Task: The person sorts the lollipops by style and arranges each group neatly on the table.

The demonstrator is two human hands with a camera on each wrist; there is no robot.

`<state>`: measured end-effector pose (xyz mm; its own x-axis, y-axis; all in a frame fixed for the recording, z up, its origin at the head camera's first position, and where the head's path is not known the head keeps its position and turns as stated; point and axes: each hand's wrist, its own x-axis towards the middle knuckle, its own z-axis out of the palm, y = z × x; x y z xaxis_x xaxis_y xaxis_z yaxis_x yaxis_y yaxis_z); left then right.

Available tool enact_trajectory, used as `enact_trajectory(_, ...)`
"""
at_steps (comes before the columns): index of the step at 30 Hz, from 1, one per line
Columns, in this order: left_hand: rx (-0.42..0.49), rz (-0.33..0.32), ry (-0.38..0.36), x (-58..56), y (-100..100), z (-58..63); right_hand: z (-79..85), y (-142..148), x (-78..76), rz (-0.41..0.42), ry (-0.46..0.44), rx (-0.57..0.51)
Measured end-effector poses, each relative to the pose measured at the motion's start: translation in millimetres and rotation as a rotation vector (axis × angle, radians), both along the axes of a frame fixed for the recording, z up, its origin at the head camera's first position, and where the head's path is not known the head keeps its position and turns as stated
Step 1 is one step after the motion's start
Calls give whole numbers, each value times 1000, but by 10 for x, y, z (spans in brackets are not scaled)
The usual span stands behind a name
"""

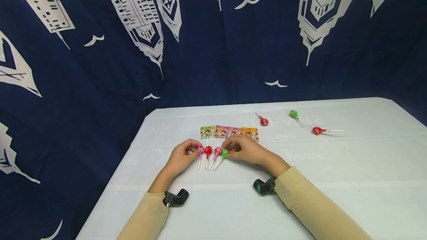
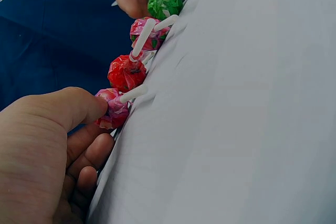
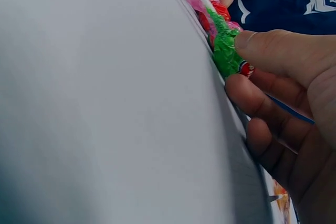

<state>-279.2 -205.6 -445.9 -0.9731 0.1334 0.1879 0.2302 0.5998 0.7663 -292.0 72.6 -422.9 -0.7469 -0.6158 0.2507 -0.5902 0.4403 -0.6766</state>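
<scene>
Four-colour wording aside, several wrapped lollipops lie side by side between the two hands, most sticks toward the person. My left hand [image 1: 179, 157] pinches the pink lollipop [image 2: 112, 108] at the row's left end, thumb on its wrapper. Beside it are a red lollipop [image 1: 208, 150] and another pink lollipop [image 1: 218, 151]. At the right end, my right hand [image 1: 246, 149] holds a green lollipop [image 3: 227, 53] between thumb and fingers. Two white sticks point away from the person, above the red and pink heads.
Behind the row lies a strip of small green, pink and orange packets [image 1: 230, 132], partly covered by the right hand. Farther right on the white table [image 1: 333, 203] are a red lollipop [image 1: 264, 122], a green lollipop [image 1: 294, 114] and another red lollipop [image 1: 317, 130].
</scene>
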Motion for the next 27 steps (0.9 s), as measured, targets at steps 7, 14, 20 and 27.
enact_trajectory(7,3,-1,-2,0,2,0,85,50,-4,-40,2,-2)
enact_trajectory(14,4,7,-10,5,-3,7,239,100,-2,-100,7,-31)
enact_trajectory(20,6,4,-12,8,-3,11,403,229,-17,-156,27,-49)
enact_trajectory(27,1,3,-8,7,-3,3,588,480,-34,-224,0,-58)
